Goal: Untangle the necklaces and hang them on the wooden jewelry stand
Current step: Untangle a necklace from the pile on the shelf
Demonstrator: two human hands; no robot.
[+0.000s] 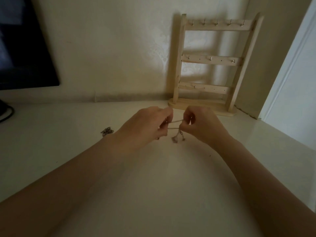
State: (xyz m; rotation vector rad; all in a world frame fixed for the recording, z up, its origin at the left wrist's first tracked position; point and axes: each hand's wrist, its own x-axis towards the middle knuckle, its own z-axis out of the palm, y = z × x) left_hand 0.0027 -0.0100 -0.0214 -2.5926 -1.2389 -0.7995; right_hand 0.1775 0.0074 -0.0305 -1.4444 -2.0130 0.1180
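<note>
Pale wooden stand [215,61], white table [51,142], black monitor [22,43].

Both bare forearms reach forward and converge, the left hand [145,124] and right hand [201,124] raised close together, fingers curled and pinching, knuckles facing each other.

Cream wall [111,48], white tabletop [51,134], dim light

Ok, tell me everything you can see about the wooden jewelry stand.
The wooden jewelry stand is pale, unfinished-looking wood: two upright posts on a flat rounded base, joined by three crossbars. The top bar carries five small metal hooks; the middle and bottom bars show a few pegs and small holes. It stands upright at the back right of the white table, against the wall. Nothing hangs on it, and neither hand touches it.
</note>
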